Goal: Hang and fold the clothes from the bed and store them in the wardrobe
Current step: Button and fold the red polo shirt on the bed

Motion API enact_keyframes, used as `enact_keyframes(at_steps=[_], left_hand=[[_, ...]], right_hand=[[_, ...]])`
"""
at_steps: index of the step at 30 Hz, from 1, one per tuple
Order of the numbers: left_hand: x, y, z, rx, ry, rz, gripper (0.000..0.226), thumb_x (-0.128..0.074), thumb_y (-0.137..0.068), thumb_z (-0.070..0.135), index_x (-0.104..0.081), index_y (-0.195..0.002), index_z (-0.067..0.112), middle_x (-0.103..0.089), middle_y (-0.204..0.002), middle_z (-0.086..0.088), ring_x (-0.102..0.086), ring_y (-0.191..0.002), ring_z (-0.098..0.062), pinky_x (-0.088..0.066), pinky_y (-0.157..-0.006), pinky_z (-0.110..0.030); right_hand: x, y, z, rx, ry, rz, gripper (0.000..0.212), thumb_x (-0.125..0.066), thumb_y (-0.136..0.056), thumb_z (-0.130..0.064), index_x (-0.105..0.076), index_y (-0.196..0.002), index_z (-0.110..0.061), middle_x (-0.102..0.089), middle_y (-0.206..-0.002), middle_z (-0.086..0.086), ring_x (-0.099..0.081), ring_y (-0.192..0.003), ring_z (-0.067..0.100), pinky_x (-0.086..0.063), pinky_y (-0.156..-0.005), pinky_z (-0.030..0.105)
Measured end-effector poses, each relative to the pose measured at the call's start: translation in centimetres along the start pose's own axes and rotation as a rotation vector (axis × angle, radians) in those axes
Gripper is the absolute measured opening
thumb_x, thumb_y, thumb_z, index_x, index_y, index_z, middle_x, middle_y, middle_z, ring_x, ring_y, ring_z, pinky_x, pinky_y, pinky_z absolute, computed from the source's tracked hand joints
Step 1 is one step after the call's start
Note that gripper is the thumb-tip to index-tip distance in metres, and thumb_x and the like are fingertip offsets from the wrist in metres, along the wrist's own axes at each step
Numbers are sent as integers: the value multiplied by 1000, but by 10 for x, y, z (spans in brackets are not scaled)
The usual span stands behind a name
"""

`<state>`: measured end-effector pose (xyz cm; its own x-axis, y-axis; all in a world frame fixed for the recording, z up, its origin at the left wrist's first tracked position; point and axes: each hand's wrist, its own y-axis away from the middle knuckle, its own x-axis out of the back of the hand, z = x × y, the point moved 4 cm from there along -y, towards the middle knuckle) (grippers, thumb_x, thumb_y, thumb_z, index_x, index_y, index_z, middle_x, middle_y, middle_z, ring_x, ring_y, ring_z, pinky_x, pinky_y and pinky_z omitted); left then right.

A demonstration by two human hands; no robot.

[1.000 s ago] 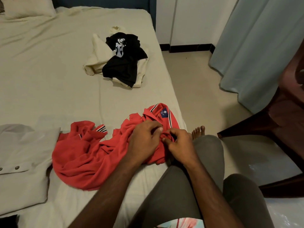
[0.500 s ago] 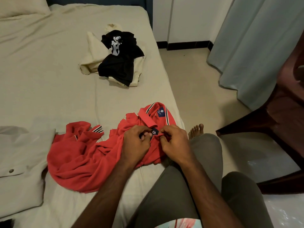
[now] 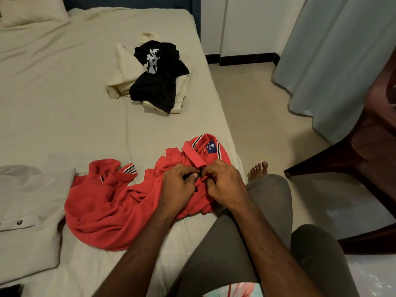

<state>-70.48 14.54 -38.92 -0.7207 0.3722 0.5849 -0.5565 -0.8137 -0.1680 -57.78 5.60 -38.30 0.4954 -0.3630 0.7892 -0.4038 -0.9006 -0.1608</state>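
Both hands pinch the button placket of the red polo shirt (image 3: 111, 206) just below its collar: the left hand (image 3: 177, 185) and the right hand (image 3: 225, 185) meet, fingers curled, around a dark button (image 3: 201, 170). The shirt lies crumpled at the near right edge of the bed (image 3: 64, 93). A black garment (image 3: 158, 86) rests on a cream one (image 3: 122, 71) farther off. A beige shirt (image 3: 27, 211) lies at the near left.

The red shirt (image 3: 111, 206) has a dark blue neck label (image 3: 211, 146) inside its collar, with a small pale emblem and lettering too small to read. The black shirt (image 3: 158, 82) bears a white print, not legible.
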Motion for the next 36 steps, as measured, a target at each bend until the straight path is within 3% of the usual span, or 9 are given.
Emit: enact_keyframes(at_steps=[3,7,11,13,19,24,26,32,36], left_hand=[[2,0,-2,2,6,4,21,-71,-87,3,-81,-97,18,-70,-86,12,-63,-82,4,-42,-74,-7],[2,0,0,25,65,2,21,-64,-89,3,-80,-92,17,-75,-84,10,-66,-79,-2,-54,-76,-26],[4,-1,1,69,158,20,24,-53,-87,17,-76,-80,13,-71,-71,4,-66,-69,-15,-54,-69,-41],[4,1,3,71,167,19,21,-56,-87,17,-75,-78,13,-70,-70,4,-65,-68,-16,-53,-68,-40],[5,0,1,68,115,-4,20,-66,-86,1,-78,-86,16,-73,-78,11,-68,-76,-5,-56,-73,-23],[7,-1,2,67,98,-13,25,-62,-88,-2,-80,-92,15,-74,-83,10,-68,-80,-1,-55,-78,-19],[7,0,3,73,98,-19,23,-63,-88,0,-79,-93,16,-74,-83,11,-67,-80,-1,-54,-77,-18],[5,7,9,14,54,-79,14,-73,-81,6,-75,-89,18,-70,-78,10,-64,-74,-7,-53,-69,-19],[4,7,7,25,51,-89,19,-71,-81,3,-76,-93,17,-71,-81,10,-65,-77,-5,-51,-69,-14]], right_hand=[[0,-2,-4,38,-48,36,22,-64,-90,-9,-77,-104,-20,-69,-95,-1,-62,-85,18,-57,-78,40],[0,-5,0,28,-39,15,27,-65,-92,-11,-77,-113,-23,-73,-103,1,-66,-92,20,-57,-86,42],[-4,-8,-3,59,98,-23,27,-58,-95,-19,-76,-113,-27,-73,-98,0,-66,-88,23,-54,-79,40],[-5,-8,-6,118,206,-79,23,-56,-96,-23,-74,-111,-25,-70,-95,1,-65,-86,25,-50,-78,38],[-7,-11,-7,347,432,-213,26,-53,-102,-30,-66,-118,-15,-71,-105,8,-67,-91,29,-49,-93,46],[-8,-12,-10,456,596,-163,12,-71,-87,-20,-69,-94,-10,-70,-79,9,-66,-63,28,-52,-74,43],[-9,-13,-11,484,599,-141,13,-75,-84,-21,-68,-89,-11,-69,-76,8,-65,-60,27,-53,-73,42],[-5,-8,-6,469,521,-218,18,-65,-95,-27,-67,-104,-12,-71,-95,10,-68,-83,29,-49,-90,49],[-8,-8,-9,468,612,-233,16,-63,-97,-23,-67,-105,-10,-72,-98,12,-69,-85,32,-48,-91,51]])
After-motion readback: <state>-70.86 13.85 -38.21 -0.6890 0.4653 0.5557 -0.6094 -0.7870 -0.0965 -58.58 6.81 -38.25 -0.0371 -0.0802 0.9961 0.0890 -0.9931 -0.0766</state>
